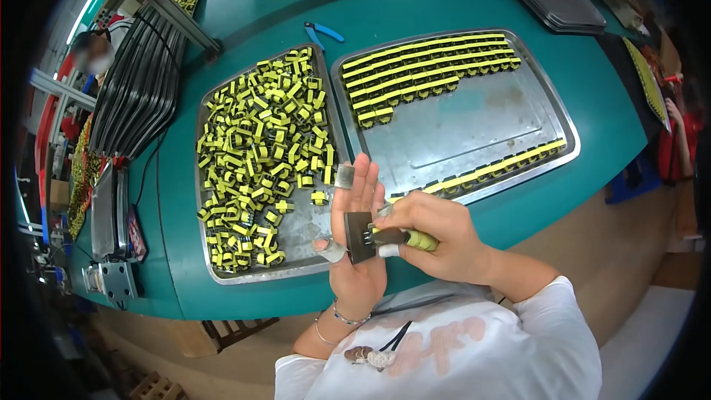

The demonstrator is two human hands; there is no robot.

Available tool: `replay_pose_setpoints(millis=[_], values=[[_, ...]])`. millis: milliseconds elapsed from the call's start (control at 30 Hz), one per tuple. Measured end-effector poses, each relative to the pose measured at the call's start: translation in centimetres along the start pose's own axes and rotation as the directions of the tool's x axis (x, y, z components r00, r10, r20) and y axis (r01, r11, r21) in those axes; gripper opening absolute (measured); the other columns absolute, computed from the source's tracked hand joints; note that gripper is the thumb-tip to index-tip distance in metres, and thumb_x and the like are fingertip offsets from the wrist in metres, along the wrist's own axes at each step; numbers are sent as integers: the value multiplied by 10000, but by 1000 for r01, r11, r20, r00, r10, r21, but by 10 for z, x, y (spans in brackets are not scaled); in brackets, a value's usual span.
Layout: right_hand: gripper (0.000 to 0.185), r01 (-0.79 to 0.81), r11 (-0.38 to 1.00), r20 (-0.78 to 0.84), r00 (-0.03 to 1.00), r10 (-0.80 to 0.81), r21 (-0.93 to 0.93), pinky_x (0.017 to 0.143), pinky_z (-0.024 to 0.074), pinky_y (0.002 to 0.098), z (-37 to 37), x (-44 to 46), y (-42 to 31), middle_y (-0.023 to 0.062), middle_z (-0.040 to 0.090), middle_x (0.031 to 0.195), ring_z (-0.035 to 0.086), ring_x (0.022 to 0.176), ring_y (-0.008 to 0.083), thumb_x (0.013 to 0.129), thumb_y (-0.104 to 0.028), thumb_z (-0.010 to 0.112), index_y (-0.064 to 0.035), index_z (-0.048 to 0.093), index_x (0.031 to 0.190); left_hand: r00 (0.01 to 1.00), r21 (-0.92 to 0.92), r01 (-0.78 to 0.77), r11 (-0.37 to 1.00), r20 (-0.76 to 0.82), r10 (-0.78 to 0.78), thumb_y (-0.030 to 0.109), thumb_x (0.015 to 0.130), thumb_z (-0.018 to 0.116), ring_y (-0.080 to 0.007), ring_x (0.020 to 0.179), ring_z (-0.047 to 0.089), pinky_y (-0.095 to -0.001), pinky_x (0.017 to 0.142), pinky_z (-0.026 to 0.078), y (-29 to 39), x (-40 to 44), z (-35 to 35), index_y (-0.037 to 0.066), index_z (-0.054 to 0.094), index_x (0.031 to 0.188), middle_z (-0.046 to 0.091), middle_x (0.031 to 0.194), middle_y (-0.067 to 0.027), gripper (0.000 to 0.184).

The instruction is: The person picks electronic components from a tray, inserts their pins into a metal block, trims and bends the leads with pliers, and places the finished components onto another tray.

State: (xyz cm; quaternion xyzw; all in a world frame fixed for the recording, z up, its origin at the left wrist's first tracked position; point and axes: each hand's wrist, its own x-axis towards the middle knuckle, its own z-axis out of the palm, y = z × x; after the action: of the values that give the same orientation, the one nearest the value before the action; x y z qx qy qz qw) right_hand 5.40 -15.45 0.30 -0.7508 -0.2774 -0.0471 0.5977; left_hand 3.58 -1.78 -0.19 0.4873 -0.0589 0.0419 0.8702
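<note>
Dark block (pixel 358 231) on L palm, R hand (pixel 449 234) at its pins (pixel 367 238)

Block lies on L hand (pixel 357 275): palm up, fingers near straight, thumb by edge. R hand's curled tight round yellow-grn tool (pixel 421 241) (type unclear), tip at pins. Block looks stiff, prob. light; pins prob. bend easily, so best grip = edges. Beyond: L tray (pixel 304 234) w/ jumbled yellow/blk parts (pixel 252 155), R tray (pixel 463 130) w/ similar in rows; blue-handled pliers (pixel 326 31) behind.
</note>
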Motion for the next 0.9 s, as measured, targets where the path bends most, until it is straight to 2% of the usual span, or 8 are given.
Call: replay_pose_setpoints(millis=[33, 133, 333, 433, 533, 667, 800, 900], values=[[344, 34, 999, 8, 999, -34, -41, 686, 520, 331, -2, 1, -3, 84, 633, 903, 638, 795, 264, 665, 34, 712, -44, 662, 996, 999, -3, -37, 999, 21, 37, 635, 931, 305, -355, 1442, 227, -450, 1185, 166, -1, 1, -1, 0, 133, 1509, 205, 1553, -227, 875], [349, 44, 997, 17, 999, -43, -60, 680, 521, 335, -1, 3, -2, 78, 633, 903, 639, 790, 262, 659, 23, 723, -57, 665, 993, 998, 114, 59, 992, -5, -59, 805, 853, 243, -320, 1463, 171, -458, 1196, 95, 4, 1, 3, -17, 123, 1507, 166, 1576, -191, 1058], [354, 47, 996, 19, 999, -45, -70, 678, 523, 340, 0, 1, -2, 74, 632, 897, 641, 794, 258, 649, 16, 732, -66, 663, 987, 995, 182, 93, 979, 4, -96, 878, 779, 251, -308, 1468, 153, -465, 1195, 88, 2, -2, 2, -9, 125, 1511, 164, 1579, -183, 1156], [338, 32, 997, 12, 999, -32, -77, 685, 522, 344, 2, -4, 1, 76, 627, 898, 639, 805, 262, 651, 6, 731, -64, 657, 973, 990, 288, -44, 957, 139, 3, 753, 895, 242, -354, 1440, 227, -474, 1189, 148, -1, -3, -6, 31, 182, 1507, 239, 1544, -223, 948], [404, 122, 983, 32, 992, -119, -135, 670, 516, 329, -4, -3, 2, 92, 626, 907, 633, 787, 250, 609, 14, 741, -42, 664, 1002, 991, 219, 94, 971, 69, -111, 766, 889, 242, -362, 1431, 247, -477, 1183, 179, -3, -7, -2, 40, 210, 1497, 244, 1540, -226, 948], [430, 302, 918, 97, 953, -286, -258, 649, 509, 320, -14, 4, -2, 88, 594, 940, 612, 755, 242, 596, -27, 751, -41, 686, 1021, 931, -175, 346, 922, 184, -314, 741, 895, 312, -327, 1409, 306, -423, 1136, 289, 3, -6, -3, 72, 154, 1520, 245, 1547, -209, 930], [282, 564, 766, 147, 824, -547, -309, 623, 506, 323, -14, 1, 7, 74, 553, 938, 576, 715, 209, 666, -71, 691, -40, 710, 946, 898, 55, 347, 936, 269, -349, 600, 972, 356, -295, 1316, 432, -383, 1056, 393, 7, -12, -10, 10, 194, 1489, 325, 1490, -269, 801], [280, 553, 759, 223, 833, -506, -345, 682, 531, 334, -15, -7, 3, 69, 596, 951, 604, 799, 213, 696, -92, 661, -83, 668, 975, 900, 202, 312, 928, 250, -357, 453, 1031, 333, -292, 1258, 493, -383, 1028, 419, 13, -15, -15, -37, 274, 1432, 431, 1410, -289, 636]])
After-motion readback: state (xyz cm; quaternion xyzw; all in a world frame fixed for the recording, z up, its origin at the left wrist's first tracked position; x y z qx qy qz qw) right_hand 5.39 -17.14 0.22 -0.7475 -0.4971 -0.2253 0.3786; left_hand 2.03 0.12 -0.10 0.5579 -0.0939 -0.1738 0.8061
